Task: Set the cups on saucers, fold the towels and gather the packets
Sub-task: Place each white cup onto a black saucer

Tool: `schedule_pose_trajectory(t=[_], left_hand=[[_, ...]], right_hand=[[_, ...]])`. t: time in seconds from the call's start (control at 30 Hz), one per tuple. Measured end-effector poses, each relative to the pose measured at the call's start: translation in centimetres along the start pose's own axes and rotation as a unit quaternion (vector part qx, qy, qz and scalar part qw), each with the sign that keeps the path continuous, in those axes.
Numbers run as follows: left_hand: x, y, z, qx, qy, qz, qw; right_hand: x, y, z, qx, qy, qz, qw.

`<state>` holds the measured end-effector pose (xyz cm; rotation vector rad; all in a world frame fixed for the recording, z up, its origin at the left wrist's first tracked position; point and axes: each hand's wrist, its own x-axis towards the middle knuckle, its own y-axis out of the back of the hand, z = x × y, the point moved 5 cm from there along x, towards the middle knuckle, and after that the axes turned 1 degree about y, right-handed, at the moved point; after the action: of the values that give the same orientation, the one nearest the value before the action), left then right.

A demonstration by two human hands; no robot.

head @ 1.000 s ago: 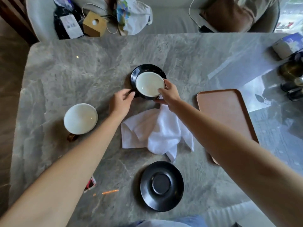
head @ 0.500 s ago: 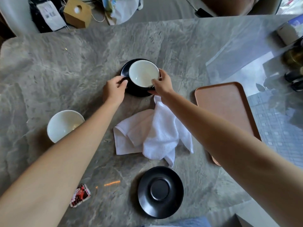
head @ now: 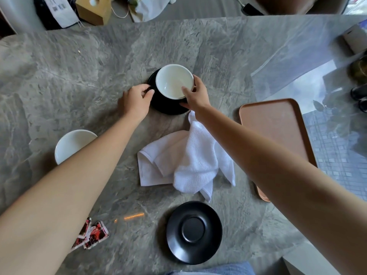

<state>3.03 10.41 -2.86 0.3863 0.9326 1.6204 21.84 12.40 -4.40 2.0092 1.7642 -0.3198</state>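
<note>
A grey, marble-veined surface fills most of the view, glossy enough at its right side to mirror a window and a building. Beyond its far edge lie a pale seat with a wooden tissue box, a dark bag with a paper label and a light cloth bag. A copper-coloured tray lies at the right. A crumpled white towel sits in the middle, between the forearms. Nearest the person rests a bare black saucer. A second black saucer lies farther off, carrying a white cup. The right hand pinches that cup's rim, thumb inside; the left hand curls its fingers at the saucer's left edge, where the cup's handle seems to be. Another white cup stands alone at the left, partly behind the left forearm. Red packets lie near the front left.
</note>
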Motion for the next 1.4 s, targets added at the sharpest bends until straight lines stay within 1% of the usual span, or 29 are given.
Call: schedule_pose_trajectory(t=[0.1, 0.2, 0.27, 0.4, 0.5, 0.7, 0.93, 1.1, 1.17, 1.2, 1.27, 1.33, 1.4], left_hand=[[0.1, 0.1, -0.4, -0.004, 0.0, -0.004, 1.0], [0.3, -0.2, -0.6, -0.036, 0.006, -0.016, 0.999], [0.4, -0.5, -0.7, -0.068, 0.031, -0.023, 0.997], [0.2, -1.2, -1.2, -0.14, 0.109, -0.054, 0.983], [0.1, -1.6, -1.1, -0.175, 0.121, -0.052, 0.976], [0.0, -2.0, -1.1, -0.194, 0.133, -0.052, 0.971], [-0.6, -1.5, -0.9, -0.182, 0.141, -0.065, 0.971], [-0.6, -1.4, -0.9, -0.182, 0.13, -0.068, 0.972], [-0.8, -1.2, -0.7, -0.181, 0.133, -0.076, 0.971], [-1.0, -1.0, -0.4, -0.184, 0.138, -0.083, 0.97], [-1.6, -0.8, 0.0, -0.207, 0.137, -0.101, 0.964], [-2.6, -0.6, 0.1, -0.229, 0.131, -0.121, 0.957], [-3.9, -0.3, -0.3, -0.254, 0.115, -0.137, 0.95]], right_hand=[[0.0, -0.2, 0.1, 0.0, 0.005, -0.005, 1.0], [-0.3, -0.3, 0.1, -0.008, 0.01, -0.002, 1.0], [-0.3, -0.1, 0.0, -0.02, 0.012, -0.003, 1.0], [-0.4, 0.3, 0.3, -0.004, -0.024, -0.032, 0.999], [-0.4, 0.9, 0.2, -0.025, -0.025, -0.049, 0.998], [-0.5, 1.0, -0.3, -0.035, -0.022, -0.067, 0.997], [0.1, 0.9, -0.7, -0.053, -0.02, -0.058, 0.997], [0.3, 1.0, -0.7, -0.057, -0.019, -0.061, 0.996], [0.0, 1.0, -0.8, -0.04, -0.024, -0.045, 0.998], [-0.3, 1.1, -0.7, -0.018, -0.031, -0.024, 0.999], [-1.1, 1.4, -0.4, 0.052, -0.049, 0.038, 0.997], [-2.5, 1.6, 0.2, 0.123, -0.053, 0.089, 0.987], [-4.1, 1.3, 0.8, 0.162, -0.044, 0.105, 0.98]])
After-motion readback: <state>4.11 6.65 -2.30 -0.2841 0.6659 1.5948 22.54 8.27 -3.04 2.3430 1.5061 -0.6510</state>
